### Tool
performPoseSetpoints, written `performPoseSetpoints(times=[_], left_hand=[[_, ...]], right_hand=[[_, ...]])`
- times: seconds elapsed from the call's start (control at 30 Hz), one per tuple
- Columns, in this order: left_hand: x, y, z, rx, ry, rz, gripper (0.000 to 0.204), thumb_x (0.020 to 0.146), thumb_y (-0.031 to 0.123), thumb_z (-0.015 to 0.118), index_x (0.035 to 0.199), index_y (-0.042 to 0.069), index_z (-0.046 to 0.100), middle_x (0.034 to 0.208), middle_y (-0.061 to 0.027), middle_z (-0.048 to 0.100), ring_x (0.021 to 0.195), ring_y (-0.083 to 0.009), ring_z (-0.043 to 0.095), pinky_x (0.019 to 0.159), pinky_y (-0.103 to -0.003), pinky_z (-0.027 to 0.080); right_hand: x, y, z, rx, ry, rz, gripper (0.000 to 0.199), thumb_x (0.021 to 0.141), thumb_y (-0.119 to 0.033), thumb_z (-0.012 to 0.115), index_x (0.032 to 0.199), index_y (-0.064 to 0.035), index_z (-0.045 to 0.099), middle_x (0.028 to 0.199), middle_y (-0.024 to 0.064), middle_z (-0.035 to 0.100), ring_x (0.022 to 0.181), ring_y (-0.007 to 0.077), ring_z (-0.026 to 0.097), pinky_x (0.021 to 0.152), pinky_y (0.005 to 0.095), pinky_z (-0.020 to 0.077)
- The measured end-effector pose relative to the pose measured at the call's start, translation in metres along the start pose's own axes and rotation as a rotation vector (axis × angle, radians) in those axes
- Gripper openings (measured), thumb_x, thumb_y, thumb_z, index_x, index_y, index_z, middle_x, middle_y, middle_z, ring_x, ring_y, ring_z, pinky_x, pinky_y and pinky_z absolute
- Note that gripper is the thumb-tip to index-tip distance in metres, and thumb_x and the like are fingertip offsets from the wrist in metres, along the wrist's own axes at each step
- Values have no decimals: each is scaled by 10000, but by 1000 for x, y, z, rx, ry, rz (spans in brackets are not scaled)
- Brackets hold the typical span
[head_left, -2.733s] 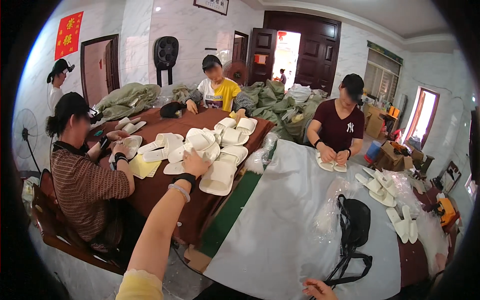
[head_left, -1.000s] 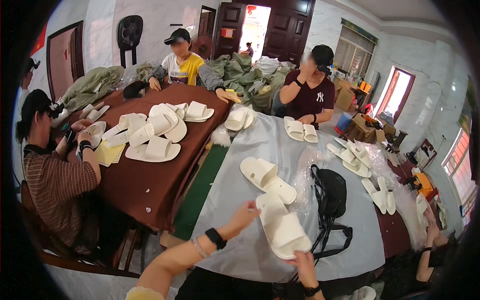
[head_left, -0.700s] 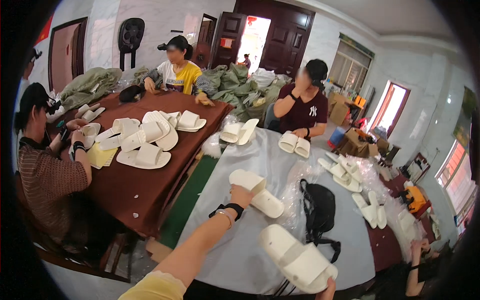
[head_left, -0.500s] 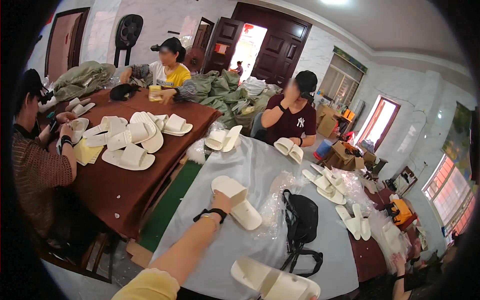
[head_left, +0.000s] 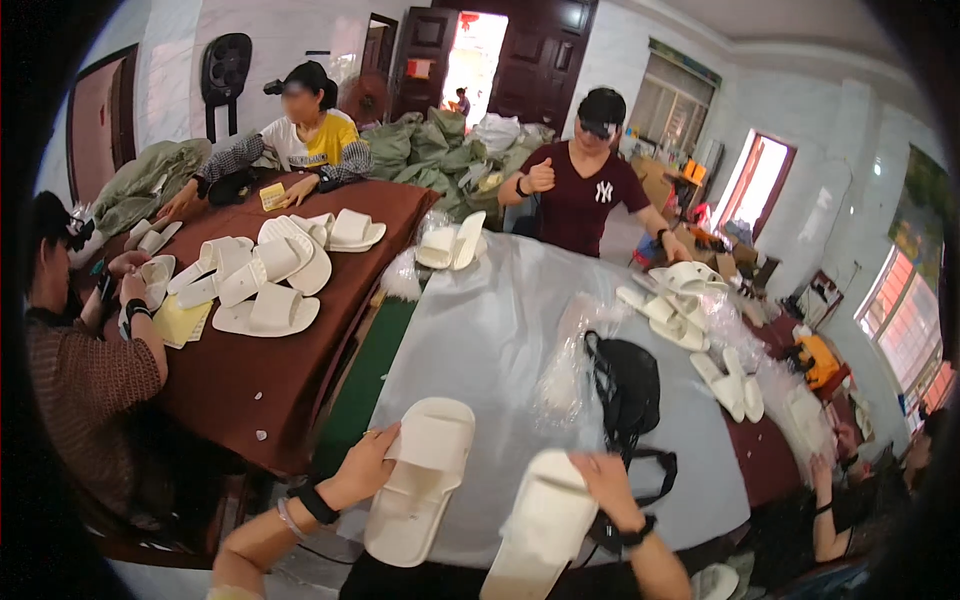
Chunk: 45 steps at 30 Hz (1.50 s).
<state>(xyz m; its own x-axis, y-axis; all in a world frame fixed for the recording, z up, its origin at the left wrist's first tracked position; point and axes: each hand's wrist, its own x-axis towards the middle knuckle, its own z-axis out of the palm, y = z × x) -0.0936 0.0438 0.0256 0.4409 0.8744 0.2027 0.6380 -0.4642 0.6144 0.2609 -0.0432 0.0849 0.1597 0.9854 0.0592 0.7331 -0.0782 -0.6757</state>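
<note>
My left hand grips the edge of a white slide sandal that lies at the near edge of the grey-covered table. A black band sits on that wrist. My right hand holds a second white slide sandal, which hangs partly over the table's near edge. The two sandals lie side by side, soles down, toes pointing toward me.
A black bag and clear plastic wrap lie on the grey table. More white sandals sit at its far end and right side. A brown table on the left holds several sandals. Other people sit around both tables.
My left hand came back from the brown table on the left to the grey table's near edge. Both sandals slid toward me, and each hand now holds one.
</note>
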Motion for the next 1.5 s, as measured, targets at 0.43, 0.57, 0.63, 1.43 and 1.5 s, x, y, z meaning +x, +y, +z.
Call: performPoseSetpoints(times=[0.43, 0.57, 0.63, 1.43, 1.5], left_hand=[[-110, 65, 26, 175, 260, -101, 538, 804, 167, 652, 1243, -41, 422, 1271, -187, 443, 1095, -336, 491, 901, -396, 399], [-111, 90, 47, 29, 207, 46, 589, 727, 231, 685, 1242, 48, 466, 1272, -197, 450, 1168, -359, 444, 902, -442, 390], [-104, 101, 55, -12, 149, 109, 584, 703, 315, 688, 1221, 107, 516, 1280, -208, 446, 1199, -378, 404, 946, -503, 359], [-94, 107, 104, 71, -106, 106, 806, 706, 331, 686, 1382, 104, 309, 1457, -181, 194, 1346, -365, 163, 1031, -587, 183], [-95, 107, 106, 23, -98, 77, 802, 712, 324, 684, 1379, 89, 307, 1456, -186, 192, 1344, -370, 161, 1027, -591, 183]], right_hand=[[-39, 1, 55, -102, -98, -284, 599, 865, -323, 565, 1310, 13, 345, 1299, 266, 383, 1138, 369, 456, 942, 401, 378], [-78, -2, 69, -21, -335, -229, 608, 879, -333, 544, 1347, -20, 315, 1365, 309, 259, 1179, 395, 422, 957, 413, 372], [-76, -5, 61, 7, -372, -167, 560, 874, -322, 551, 1323, -47, 363, 1342, 286, 312, 1139, 382, 459, 930, 403, 395], [41, 137, -17, -381, 337, 24, 115, 758, -170, 629, 800, -64, 638, 776, 137, 607, 670, 316, 585, 623, 402, 484], [38, 137, -23, -273, 346, 70, 137, 773, -170, 616, 811, -39, 628, 776, 140, 631, 626, 297, 594, 600, 386, 487]])
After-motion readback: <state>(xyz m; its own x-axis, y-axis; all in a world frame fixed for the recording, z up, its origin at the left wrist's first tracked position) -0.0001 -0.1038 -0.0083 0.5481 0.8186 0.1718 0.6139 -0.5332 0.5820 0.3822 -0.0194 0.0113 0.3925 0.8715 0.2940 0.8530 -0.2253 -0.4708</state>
